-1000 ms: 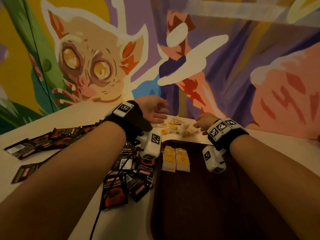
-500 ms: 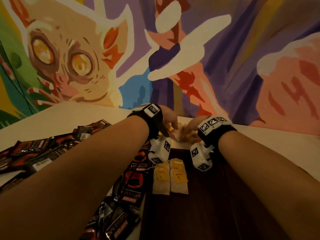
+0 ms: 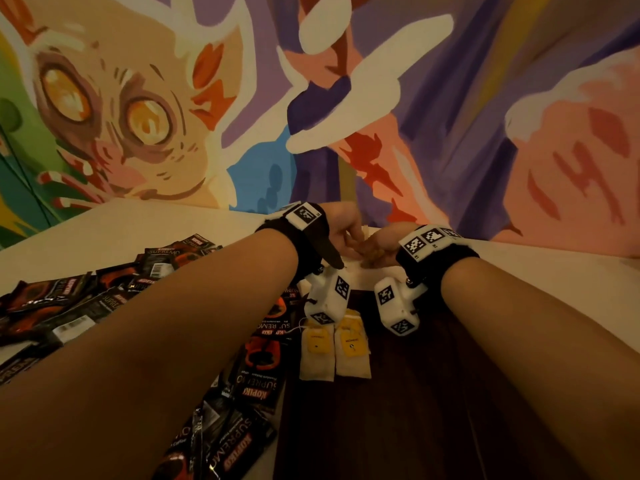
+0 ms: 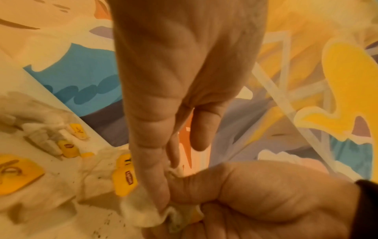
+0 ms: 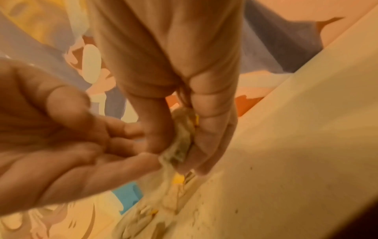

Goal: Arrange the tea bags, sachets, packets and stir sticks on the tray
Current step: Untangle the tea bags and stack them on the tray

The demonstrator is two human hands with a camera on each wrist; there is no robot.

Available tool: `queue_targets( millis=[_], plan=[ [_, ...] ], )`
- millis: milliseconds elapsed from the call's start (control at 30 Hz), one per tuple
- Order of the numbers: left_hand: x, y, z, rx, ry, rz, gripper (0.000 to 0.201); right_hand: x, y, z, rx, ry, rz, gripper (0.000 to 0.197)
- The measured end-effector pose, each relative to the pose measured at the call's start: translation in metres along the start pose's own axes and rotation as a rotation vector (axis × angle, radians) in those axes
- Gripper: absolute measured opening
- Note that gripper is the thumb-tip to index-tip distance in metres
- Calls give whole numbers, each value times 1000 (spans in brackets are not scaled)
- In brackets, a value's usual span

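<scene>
Both hands meet at the far end of the table, just beyond the dark tray. The right hand is pinching a crumpled tea bag between thumb and fingers; the bag hangs with its long axis roughly up and down, a bit of yellow tag showing at its side. The left hand comes in from the other side, and in its wrist view its fingertips are on the same bag's white paper. Fingers and thumb look pressed to it, so the left hand has hold of the bag too.

On the tray, two tea bags lie flat side by side, touching along their long edges. Their long axes run away from the person, yellow tags at the far end, white bodies nearer. They sit at the tray's far left corner.

Beyond the tray, the loose tea bags lie in a jumble on the table, pointing every which way. At least four yellow tags show in the left wrist view; the full count is too blurred to give.

Left of the tray, black coffee sachets are scattered over the table, overlapping, more than ten, an exact number not readable. Painted wall behind.
</scene>
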State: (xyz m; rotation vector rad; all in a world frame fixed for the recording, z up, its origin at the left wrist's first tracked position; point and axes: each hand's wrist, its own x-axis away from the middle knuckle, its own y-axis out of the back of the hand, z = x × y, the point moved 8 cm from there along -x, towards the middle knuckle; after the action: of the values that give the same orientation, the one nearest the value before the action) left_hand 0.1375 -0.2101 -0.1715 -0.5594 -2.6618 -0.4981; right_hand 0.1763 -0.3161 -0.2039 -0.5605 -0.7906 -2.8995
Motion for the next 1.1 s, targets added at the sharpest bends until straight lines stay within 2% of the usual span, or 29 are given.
queue_targets(
  millis=[33, 133, 233, 333, 400, 467, 567, 667, 767, 800, 867, 933, 1033, 1100],
  plan=[
    [2, 1, 1, 211, 24, 21, 24, -2, 3, -1, -17, -6, -8, 6],
    [14, 12, -5, 160, 13, -44, 32, -20, 18, 0, -132, 11, -45, 4],
    [21, 25, -9, 174, -56, -149, 35, 12, 29, 9, -215, 13, -124, 13],
    [32, 36, -6, 249, -63, -286, 23, 33, 41, 20, -305, 104, -177, 22],
    [36, 40, -3, 273, -55, -331, 18, 48, 42, 27, -385, 145, -159, 19],
    [45, 37, -3, 264, -66, -312, 28, 64, 43, 34, -458, 192, -143, 11],
    [56, 31, -3, 289, -138, -257, 61, 91, 43, 44, -533, 258, -134, 13],
    [66, 24, -1, 410, -200, -202, 80, 117, 32, 48, -474, 285, -48, 16],
    [73, 5, 0, 552, -246, -33, 107, 139, 18, 45, -400, 304, 48, 19],
    [77, -2, -1, 550, -287, 8, 107, 147, 11, 43, -375, 300, 89, 19],
    [87, -11, -1, 562, -385, 24, 95, 161, -4, 35, -253, 280, 188, 17],
    [96, -21, 0, 650, -449, 54, 87, 173, -17, 26, -170, 253, 265, 17],
    [110, -39, 4, 666, -503, 145, 69, 184, -27, 19, -272, 271, 295, 24],
    [119, -46, 11, 580, -500, 137, 59, 192, -25, 19, -357, 340, 258, 23]
  ],
)
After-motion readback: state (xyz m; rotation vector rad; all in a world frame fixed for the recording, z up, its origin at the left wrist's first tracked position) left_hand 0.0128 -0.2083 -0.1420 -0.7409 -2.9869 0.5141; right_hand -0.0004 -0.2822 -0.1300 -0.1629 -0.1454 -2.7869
